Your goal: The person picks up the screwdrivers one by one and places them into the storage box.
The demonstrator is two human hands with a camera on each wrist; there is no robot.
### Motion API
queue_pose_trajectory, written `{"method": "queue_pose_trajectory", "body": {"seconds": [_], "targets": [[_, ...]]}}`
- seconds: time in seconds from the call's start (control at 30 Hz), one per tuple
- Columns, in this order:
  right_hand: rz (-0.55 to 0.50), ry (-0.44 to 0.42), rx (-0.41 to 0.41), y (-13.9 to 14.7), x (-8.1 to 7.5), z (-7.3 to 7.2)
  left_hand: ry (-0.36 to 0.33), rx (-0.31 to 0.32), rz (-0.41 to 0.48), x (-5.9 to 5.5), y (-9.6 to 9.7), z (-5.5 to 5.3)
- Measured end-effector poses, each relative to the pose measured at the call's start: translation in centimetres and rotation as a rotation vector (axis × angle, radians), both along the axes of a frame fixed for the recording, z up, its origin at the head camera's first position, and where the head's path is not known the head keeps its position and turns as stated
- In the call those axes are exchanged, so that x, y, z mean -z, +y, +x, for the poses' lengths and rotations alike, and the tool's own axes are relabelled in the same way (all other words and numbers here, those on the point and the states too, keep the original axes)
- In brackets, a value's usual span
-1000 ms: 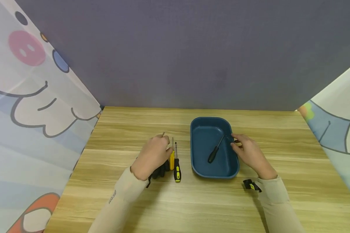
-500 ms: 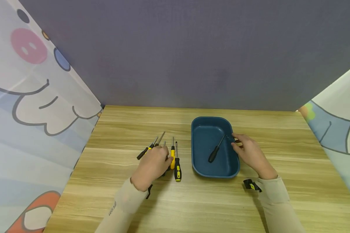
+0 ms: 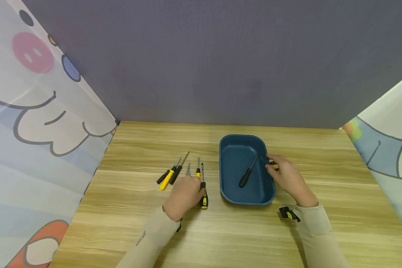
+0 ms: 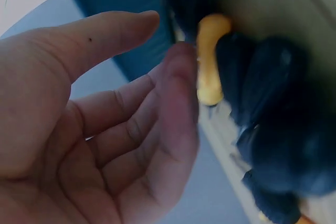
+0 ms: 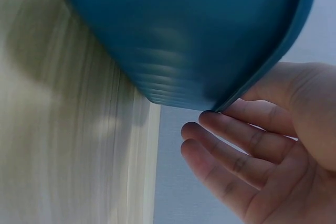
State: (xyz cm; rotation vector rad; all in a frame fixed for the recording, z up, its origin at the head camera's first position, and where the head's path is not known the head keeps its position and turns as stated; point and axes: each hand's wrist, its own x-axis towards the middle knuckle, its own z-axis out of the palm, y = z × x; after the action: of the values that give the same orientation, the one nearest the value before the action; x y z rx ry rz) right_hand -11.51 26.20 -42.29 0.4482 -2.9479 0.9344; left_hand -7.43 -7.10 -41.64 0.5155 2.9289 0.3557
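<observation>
My left hand [image 3: 185, 195] is over a row of screwdrivers left of the blue bin. Its thumb and loosely bent fingers stand apart in the left wrist view, close to a yellow screwdriver handle [image 4: 210, 61]. Beside it lies a black-and-yellow screwdriver [image 3: 204, 201]. The yellow screwdriver [image 3: 198, 173] and two slim metal shafts [image 3: 188, 169] show past the knuckles, their lower parts covered by the hand. My right hand [image 3: 286, 176] pinches the right rim of the blue bin [image 3: 244, 203], thumb behind the rim in the right wrist view. A black-handled screwdriver [image 3: 245, 177] lies inside the bin.
Farther left, another yellow-handled screwdriver [image 3: 167, 180] lies between two black-handled ones, tips pointing away. The wooden table [image 3: 241, 238] ends at a grey panel [image 3: 231, 74] behind. Printed cartoon sheets [image 3: 37, 111] border the sides.
My left hand has drawn back toward me and a little right, uncovering the screwdrivers at the left. The right hand and the bin stay in place.
</observation>
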Motion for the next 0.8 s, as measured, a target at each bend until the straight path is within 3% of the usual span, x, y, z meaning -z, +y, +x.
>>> {"method": "queue_pose_trajectory", "body": {"seconds": [0.17, 0.8], "targets": [[-0.004, 0.0, -0.002, -0.1, 0.2, 0.0, -0.013, -0.019, 0.013, 0.6, 0.5, -0.2], [-0.008, -0.004, 0.006, 0.0, 0.2, -0.2, 0.006, -0.051, 0.04, 1.0, 2.3, -0.7]]}}
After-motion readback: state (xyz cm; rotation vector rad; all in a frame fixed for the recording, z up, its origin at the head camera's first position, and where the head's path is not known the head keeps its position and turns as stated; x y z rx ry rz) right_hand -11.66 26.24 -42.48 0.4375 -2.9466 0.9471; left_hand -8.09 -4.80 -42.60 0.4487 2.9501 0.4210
